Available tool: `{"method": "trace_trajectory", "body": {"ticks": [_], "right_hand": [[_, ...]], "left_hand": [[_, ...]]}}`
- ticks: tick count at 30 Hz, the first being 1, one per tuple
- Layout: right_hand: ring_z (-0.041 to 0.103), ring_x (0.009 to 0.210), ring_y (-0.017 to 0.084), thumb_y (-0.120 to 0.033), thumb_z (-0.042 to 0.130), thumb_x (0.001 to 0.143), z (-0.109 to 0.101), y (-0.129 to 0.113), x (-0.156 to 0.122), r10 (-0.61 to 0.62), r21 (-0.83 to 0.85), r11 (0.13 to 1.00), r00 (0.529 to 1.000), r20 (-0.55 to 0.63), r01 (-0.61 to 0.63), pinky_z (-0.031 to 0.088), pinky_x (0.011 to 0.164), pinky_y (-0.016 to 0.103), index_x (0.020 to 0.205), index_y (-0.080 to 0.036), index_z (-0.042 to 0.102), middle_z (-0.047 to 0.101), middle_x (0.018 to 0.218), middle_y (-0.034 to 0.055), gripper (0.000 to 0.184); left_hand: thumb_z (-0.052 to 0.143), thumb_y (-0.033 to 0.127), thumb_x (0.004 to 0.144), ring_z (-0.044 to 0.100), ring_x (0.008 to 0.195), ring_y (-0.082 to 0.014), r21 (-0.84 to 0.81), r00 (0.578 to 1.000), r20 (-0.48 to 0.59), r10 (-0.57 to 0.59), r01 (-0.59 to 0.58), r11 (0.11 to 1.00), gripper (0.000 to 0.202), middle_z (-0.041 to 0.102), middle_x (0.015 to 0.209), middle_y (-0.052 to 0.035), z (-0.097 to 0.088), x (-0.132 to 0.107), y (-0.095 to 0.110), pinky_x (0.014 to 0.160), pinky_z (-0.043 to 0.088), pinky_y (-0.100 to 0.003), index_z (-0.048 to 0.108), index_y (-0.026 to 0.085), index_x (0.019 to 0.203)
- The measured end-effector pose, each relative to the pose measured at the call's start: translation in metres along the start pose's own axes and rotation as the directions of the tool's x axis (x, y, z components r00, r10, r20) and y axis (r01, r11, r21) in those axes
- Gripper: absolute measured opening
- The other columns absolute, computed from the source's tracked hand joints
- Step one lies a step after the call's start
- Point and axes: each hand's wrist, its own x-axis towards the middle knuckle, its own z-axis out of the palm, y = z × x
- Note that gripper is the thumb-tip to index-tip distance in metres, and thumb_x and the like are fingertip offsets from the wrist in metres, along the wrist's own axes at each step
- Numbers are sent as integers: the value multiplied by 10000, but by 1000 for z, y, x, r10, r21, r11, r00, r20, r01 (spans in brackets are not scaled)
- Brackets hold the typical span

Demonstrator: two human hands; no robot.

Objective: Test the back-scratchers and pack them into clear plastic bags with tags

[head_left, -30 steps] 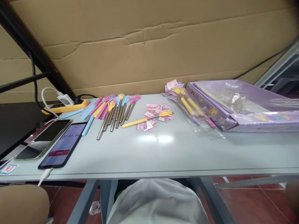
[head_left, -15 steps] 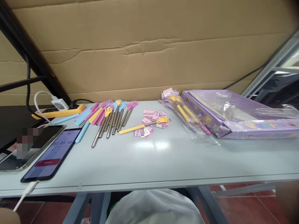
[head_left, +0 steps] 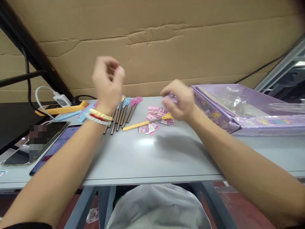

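My left hand (head_left: 107, 79), with braided bracelets at the wrist, is raised above a bunch of back scratchers with metal rods and claw heads (head_left: 125, 109). Its fingers are loosely curled and slightly blurred, with a gap to the thumb and nothing seen in them. Over the small printed cards (head_left: 156, 111) hovers my right hand (head_left: 179, 100), thumb and fingers apart, holding nothing visible. Between the hands, a yellow-handled back scratcher (head_left: 138, 125) lies on the table with its claw on the cards. The packaged scratchers to the right are mostly hidden behind my right hand.
A purple display box (head_left: 267, 128) with clear plastic in it stands at the right. Two phones lie at the left, one a black-edged phone (head_left: 57, 146) partly behind my left forearm. A yellow power strip (head_left: 52, 109) holds a white charger. Cardboard (head_left: 154, 60) walls off the back.
Both my hands have come up from the lower edges over the table. The left is above the scratchers, the right above the cards. The view has shifted slightly.
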Motion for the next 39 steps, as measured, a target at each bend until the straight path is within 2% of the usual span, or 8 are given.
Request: {"method": "trace_trajectory", "body": {"ticks": [3, 7, 15, 19, 22, 26, 33, 39], "right_hand": [[525, 739, 174, -416, 524, 871, 19, -2, -17, 43, 33, 998, 948, 314, -57, 436, 701, 300, 810, -149, 610, 580, 754, 64, 287], [511, 786, 180, -388, 583, 819, 31, -2, -31, 101, 109, 975, 819, 565, -195, 395, 727, 286, 852, -140, 616, 578, 776, 65, 253], [504, 776, 160, -198, 605, 799, 34, -8, -34, 203, 5, 965, 757, 621, -263, 368, 742, 276, 801, -147, 618, 586, 789, 46, 52], [505, 830, 172, -180, 588, 834, 36, -5, -36, 204, -24, 970, 751, 627, -244, 370, 751, 272, 803, -141, 607, 596, 839, 59, 54], [510, 843, 178, -166, 575, 847, 36, -4, -35, 209, -86, 977, 778, 593, -196, 365, 748, 269, 834, -137, 604, 601, 857, 65, 43], [525, 802, 199, -265, 593, 857, 27, 1, -28, 323, -302, 932, 832, 451, -198, 339, 688, 280, 855, -137, 614, 606, 830, 76, 130], [544, 740, 158, -108, 496, 812, 9, 20, -32, 475, -214, 880, 765, 434, -424, 342, 632, 230, 898, -166, 591, 626, 833, 34, 141], [480, 559, 135, -247, 509, 824, 17, 9, -36, 536, -141, 837, 741, 403, -529, 295, 515, 217, 873, -173, 511, 559, 644, -1, 88]], "left_hand": [[419, 274, 888, 515, 852, -162, 87, 993, 106, -49, 40, 995, 206, 576, 955, -77, 19, -22, 15, 762, 427, -337, 525, 134, 997], [386, 307, 863, 575, 835, -219, 135, 830, 556, 39, -136, 982, 268, 629, 879, -86, 26, -40, 29, 729, 426, -344, 606, 154, 860], [308, 417, 868, 591, 658, -219, 205, 540, 822, -184, 21, 978, 420, 669, 777, -96, 6, -37, 40, 559, 378, -311, 644, 180, 780], [353, 552, 834, 549, 574, -181, 103, 479, 869, -127, 78, 992, 467, 649, 720, -69, 7, -38, 45, 500, 328, -287, 626, 185, 741], [352, 481, 862, 564, 614, -180, 48, 520, 852, -65, 47, 998, 404, 659, 776, -66, 9, -39, 47, 516, 331, -288, 608, 188, 753], [300, 386, 911, 606, 709, -217, 166, 656, 743, -130, 8, 986, 355, 670, 866, -87, 8, -37, 45, 561, 355, -307, 582, 185, 836], [330, 397, 926, 624, 851, -245, 312, 844, 505, -179, 15, 950, 314, 678, 943, -77, 8, -37, 30, 664, 393, -329, 570, 197, 961], [330, 526, 899, 621, 746, -221, 267, 863, 489, -123, -14, 964, 438, 685, 850, -73, 8, -39, 28, 613, 372, -312, 606, 189, 852]]}}
